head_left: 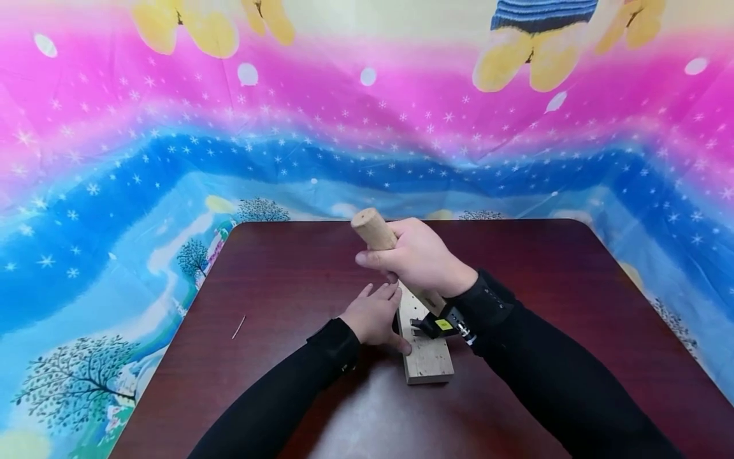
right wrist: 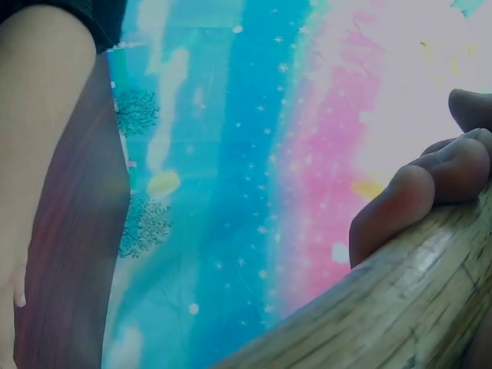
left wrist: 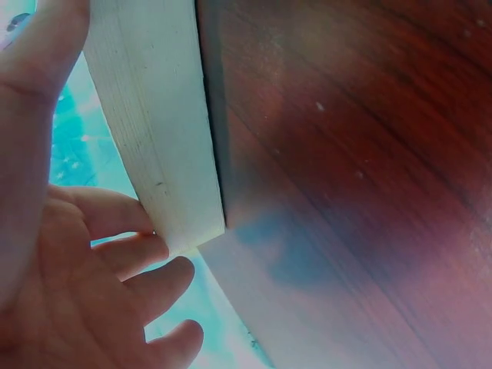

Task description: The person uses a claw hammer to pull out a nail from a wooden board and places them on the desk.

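Note:
A light wooden plank [head_left: 429,360] lies on the dark red-brown table, its long side running away from me. My left hand [head_left: 371,315] rests along its left edge, thumb towards the near end and fingers spread towards the far end. In the left wrist view, loosely extended fingers [left wrist: 165,280] touch the plank [left wrist: 157,131]. Over the plank, my right hand [head_left: 427,255] grips the thick wooden handle of a claw hammer [head_left: 373,228], its butt pointing up and away. The dark head, with a yellow label, sits low at the plank; forearm and wrist partly hide it.
A thin nail [head_left: 238,326] lies on the table [head_left: 287,268] to the left of my left hand. Small dark holes or marks dot the plank. A patterned pink and blue cloth [head_left: 367,121] hangs behind and around the table.

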{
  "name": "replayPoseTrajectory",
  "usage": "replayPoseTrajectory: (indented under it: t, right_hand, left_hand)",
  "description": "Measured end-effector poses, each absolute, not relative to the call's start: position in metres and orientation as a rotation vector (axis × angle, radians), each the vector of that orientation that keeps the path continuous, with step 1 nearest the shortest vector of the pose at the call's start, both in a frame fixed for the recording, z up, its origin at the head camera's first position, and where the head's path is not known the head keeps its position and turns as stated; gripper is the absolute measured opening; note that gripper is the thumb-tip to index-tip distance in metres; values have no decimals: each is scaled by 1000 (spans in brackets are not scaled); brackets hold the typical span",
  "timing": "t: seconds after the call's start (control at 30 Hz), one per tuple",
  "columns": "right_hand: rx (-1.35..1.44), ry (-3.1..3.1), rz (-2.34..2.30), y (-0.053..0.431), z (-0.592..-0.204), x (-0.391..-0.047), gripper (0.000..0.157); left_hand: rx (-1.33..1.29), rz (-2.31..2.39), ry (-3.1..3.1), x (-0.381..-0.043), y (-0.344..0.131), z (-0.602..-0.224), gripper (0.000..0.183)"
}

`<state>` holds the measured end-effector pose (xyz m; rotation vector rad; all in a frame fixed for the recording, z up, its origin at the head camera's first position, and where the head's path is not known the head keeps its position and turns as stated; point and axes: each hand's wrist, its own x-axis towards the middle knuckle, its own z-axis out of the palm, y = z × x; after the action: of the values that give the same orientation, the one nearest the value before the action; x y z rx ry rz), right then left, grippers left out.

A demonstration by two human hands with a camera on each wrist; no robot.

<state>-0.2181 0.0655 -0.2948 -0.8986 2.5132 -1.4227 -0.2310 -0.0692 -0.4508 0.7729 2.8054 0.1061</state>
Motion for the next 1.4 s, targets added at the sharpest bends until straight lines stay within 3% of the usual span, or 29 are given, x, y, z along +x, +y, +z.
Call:
replayPoseTrajectory:
  t: [0.23,0.67,0.8,0.97,1.13,1.4]
  right_hand:
    - [-894,2447,-1637,91,-293,-223,36]
    - [-937,2118,-2060,122,-297,-221,25]
    - [-957,1852,-2276,145,-297,-226,21]
    - [-1047,1356,-2565,190,-293,-234,33]
    - [-1157,1093,-2620,213,-274,-234,32]
    - [-1045,535,-2811,237,-253,-227,33]
  left_hand:
    - [794,66,2822,-231,-66,-450,129]
    - [781,40,2814,-230,-69,-449,130]
    - [764,63,2801,-227,-67,-447,128]
    - [757,81,2796,-223,-67,-446,127]
    - [760,64,2807,-222,-66,-446,126]
    - [745,89,2792,-223,-63,-443,126]
